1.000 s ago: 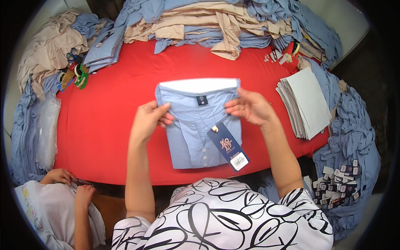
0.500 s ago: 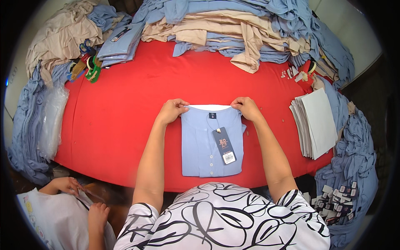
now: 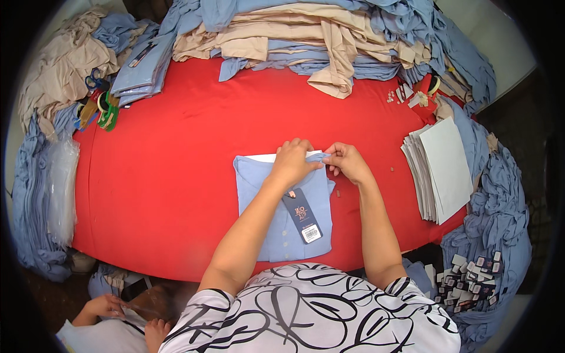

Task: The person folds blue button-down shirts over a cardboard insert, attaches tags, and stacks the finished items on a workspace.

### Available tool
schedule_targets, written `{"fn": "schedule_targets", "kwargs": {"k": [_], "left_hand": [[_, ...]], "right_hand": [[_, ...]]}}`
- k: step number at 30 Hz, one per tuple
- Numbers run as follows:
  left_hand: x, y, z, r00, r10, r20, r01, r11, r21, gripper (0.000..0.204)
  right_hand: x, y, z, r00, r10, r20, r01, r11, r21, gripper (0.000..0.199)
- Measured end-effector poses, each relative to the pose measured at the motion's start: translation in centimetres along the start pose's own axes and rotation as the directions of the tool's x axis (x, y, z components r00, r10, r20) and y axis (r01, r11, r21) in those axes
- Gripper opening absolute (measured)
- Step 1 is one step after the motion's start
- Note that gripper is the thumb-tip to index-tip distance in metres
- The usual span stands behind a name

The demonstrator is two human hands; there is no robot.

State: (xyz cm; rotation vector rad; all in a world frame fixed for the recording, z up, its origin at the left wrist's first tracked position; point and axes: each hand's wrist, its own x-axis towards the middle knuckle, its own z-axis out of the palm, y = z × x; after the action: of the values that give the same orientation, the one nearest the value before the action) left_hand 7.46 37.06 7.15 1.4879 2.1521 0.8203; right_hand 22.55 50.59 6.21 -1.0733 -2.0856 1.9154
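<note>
A folded light blue shirt (image 3: 252, 176) lies front up on the table before me, with a white board (image 3: 263, 157) showing along its neckline. A dark hang tag (image 3: 302, 213) with a white label rests on the placket. My left hand (image 3: 292, 162) grips the shirt's top edge near the right shoulder, its fingers over the board and hiding part of the neck. Just beside it, my right hand (image 3: 348, 162) pinches the fabric at the top right corner between thumb and fingers.
Piles of blue and beige shirts (image 3: 294, 29) line the far edge. Bagged shirts (image 3: 141, 69), tape rolls (image 3: 107, 112) and clear plastic bags (image 3: 62, 188) are at left. White boards (image 3: 444, 170) are stacked at right, above many tags (image 3: 471, 279). Another person's hands (image 3: 106, 307) are at lower left.
My left hand has moved right along the neckline from the left shoulder to beside my right hand. The right hand keeps its corner, now bunching the fabric there. The view has shifted slightly.
</note>
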Motion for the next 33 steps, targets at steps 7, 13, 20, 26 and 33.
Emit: {"fn": "schedule_targets", "kwargs": {"k": [7,13,20,26,33], "left_hand": [[1.0,-1.6,-0.5,0.976,-0.082,0.202,0.168,0.874,-0.456,0.034],[1.7,-1.9,-0.2,0.981,-0.131,0.144,0.18,0.891,-0.416,0.03],[2.7,-2.1,0.3,0.969,-0.177,0.173,0.237,0.862,-0.448,0.026],[2.8,-2.7,0.3,0.988,-0.143,0.053,0.15,0.846,-0.511,0.028],[-5.0,-9.2,-8.1,0.93,-0.301,-0.209,0.313,0.949,0.024,0.036]], "right_hand": [[2.9,-0.3,-1.4,0.962,-0.117,0.247,0.001,0.905,0.424,0.011],[4.3,-2.2,-0.8,0.974,-0.151,0.168,0.136,0.986,0.094,0.02],[-0.1,-2.6,1.2,0.989,-0.004,-0.15,0.012,0.998,0.054,0.021],[2.2,1.4,2.9,0.973,-0.079,-0.219,0.137,0.954,0.265,0.019],[1.2,-2.8,6.4,0.824,-0.52,-0.224,0.276,0.714,-0.643,0.026]]}}
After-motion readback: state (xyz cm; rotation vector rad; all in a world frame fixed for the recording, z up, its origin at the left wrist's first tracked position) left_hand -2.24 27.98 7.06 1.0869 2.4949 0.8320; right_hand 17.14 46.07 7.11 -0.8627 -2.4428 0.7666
